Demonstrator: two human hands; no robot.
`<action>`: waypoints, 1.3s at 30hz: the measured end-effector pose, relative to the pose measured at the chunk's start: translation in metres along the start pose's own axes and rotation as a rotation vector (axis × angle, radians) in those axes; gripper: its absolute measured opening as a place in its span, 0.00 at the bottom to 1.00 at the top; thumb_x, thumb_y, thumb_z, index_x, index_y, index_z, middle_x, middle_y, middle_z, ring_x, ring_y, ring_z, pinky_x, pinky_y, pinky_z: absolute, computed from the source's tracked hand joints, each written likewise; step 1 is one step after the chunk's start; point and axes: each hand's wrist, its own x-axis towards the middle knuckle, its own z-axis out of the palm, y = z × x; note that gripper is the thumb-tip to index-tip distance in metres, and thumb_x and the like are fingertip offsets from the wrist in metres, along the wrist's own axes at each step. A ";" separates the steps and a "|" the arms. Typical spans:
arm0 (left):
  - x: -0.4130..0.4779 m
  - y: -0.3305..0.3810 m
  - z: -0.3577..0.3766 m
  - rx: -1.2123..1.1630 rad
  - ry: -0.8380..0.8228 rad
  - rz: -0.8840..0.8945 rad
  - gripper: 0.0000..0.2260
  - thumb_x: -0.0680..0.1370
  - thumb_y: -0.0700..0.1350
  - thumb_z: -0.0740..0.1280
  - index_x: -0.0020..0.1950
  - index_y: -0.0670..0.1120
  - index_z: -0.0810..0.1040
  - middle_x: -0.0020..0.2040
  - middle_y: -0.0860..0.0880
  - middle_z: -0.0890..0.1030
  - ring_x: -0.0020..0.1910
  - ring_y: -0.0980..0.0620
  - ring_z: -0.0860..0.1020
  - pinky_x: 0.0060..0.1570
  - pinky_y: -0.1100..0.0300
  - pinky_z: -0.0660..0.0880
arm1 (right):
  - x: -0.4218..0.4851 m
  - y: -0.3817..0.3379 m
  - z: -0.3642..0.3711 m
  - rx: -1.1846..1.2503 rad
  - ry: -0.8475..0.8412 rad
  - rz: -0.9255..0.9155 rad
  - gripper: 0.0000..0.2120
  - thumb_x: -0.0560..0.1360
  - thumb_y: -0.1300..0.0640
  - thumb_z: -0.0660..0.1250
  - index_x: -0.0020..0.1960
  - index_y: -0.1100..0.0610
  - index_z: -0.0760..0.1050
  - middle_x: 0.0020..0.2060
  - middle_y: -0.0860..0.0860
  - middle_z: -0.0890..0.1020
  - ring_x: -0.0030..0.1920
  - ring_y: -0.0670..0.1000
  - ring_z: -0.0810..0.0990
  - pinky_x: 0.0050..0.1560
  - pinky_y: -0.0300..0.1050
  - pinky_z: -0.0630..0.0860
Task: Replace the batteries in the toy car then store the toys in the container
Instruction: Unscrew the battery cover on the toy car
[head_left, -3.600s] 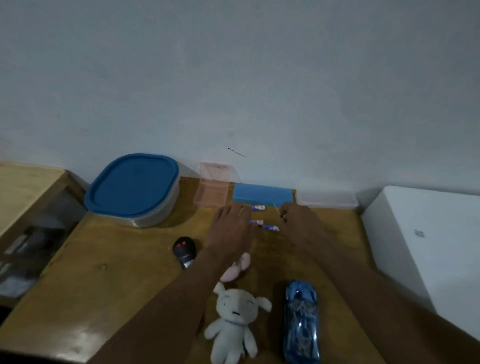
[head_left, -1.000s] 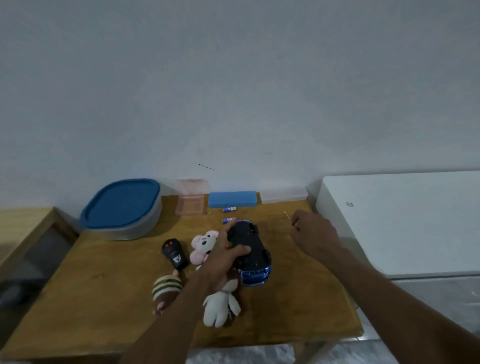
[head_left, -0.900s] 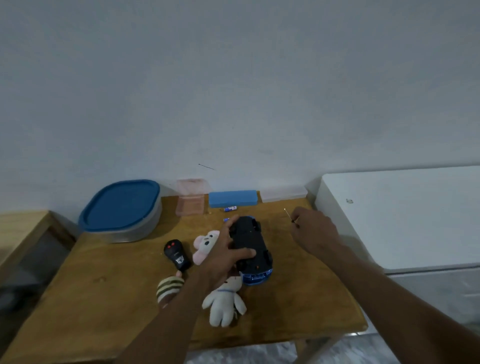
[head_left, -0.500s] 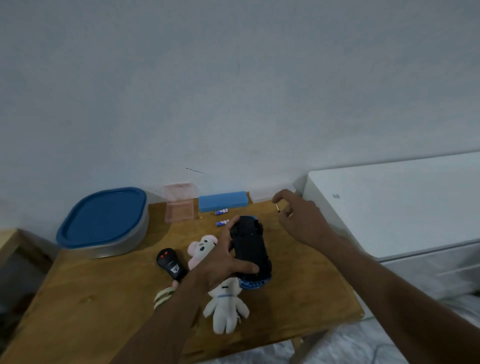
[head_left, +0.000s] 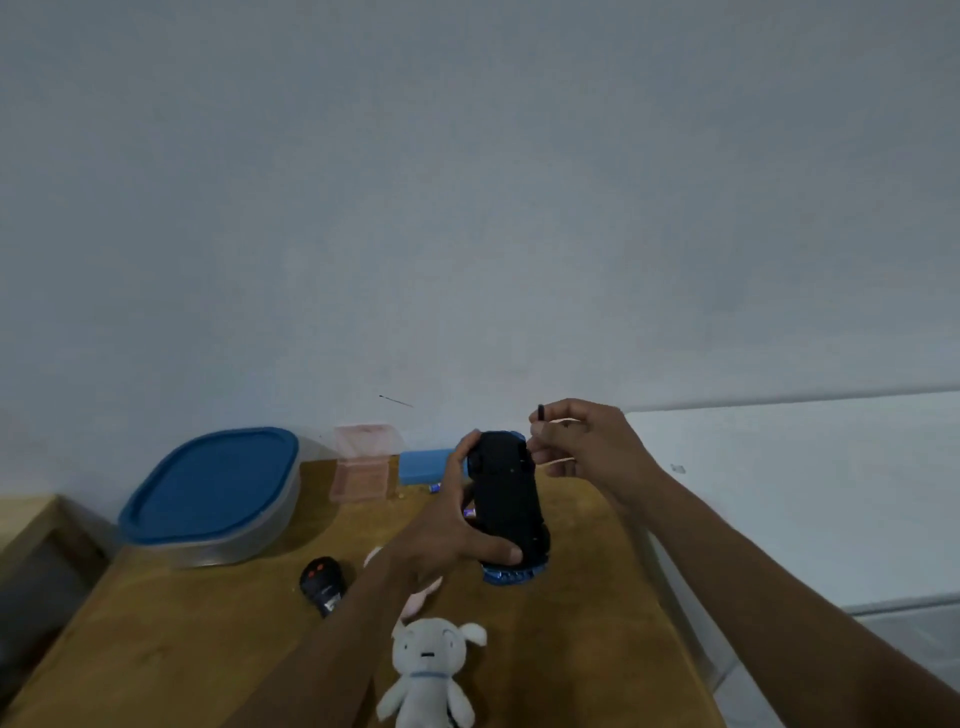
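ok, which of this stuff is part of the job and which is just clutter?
Job: toy car in left hand, thin tool in right hand, batteries, blue-lidded container, white plush, pink plush, remote.
Lying about: pink box, blue box, white cabinet.

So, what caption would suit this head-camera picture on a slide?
Left hand grips the toy car, black underside facing the camera, while the right hand pinches a small tool beside it.

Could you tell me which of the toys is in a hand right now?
The blue toy car: the left hand grips it, black underside facing the camera; the white plush dog and black remote lie on the table.
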 end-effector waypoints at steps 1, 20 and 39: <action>0.003 0.003 0.001 0.011 0.011 0.003 0.56 0.61 0.33 0.80 0.68 0.77 0.53 0.68 0.45 0.71 0.63 0.44 0.76 0.57 0.42 0.78 | 0.002 0.000 -0.002 -0.006 0.012 -0.026 0.05 0.75 0.59 0.69 0.51 0.58 0.80 0.39 0.58 0.85 0.37 0.53 0.82 0.42 0.47 0.80; 0.017 0.046 0.012 -0.002 0.135 0.047 0.58 0.62 0.31 0.79 0.69 0.77 0.50 0.70 0.46 0.67 0.64 0.40 0.76 0.59 0.38 0.76 | 0.022 -0.011 -0.013 0.031 0.127 -0.347 0.05 0.79 0.60 0.64 0.54 0.56 0.75 0.38 0.56 0.85 0.40 0.52 0.84 0.45 0.46 0.83; 0.016 0.052 0.010 -0.050 0.116 0.039 0.58 0.61 0.30 0.78 0.70 0.76 0.52 0.71 0.44 0.66 0.61 0.39 0.78 0.56 0.35 0.77 | 0.026 -0.008 -0.007 -0.107 0.105 -0.433 0.04 0.79 0.59 0.63 0.52 0.57 0.76 0.39 0.54 0.85 0.38 0.50 0.84 0.46 0.49 0.83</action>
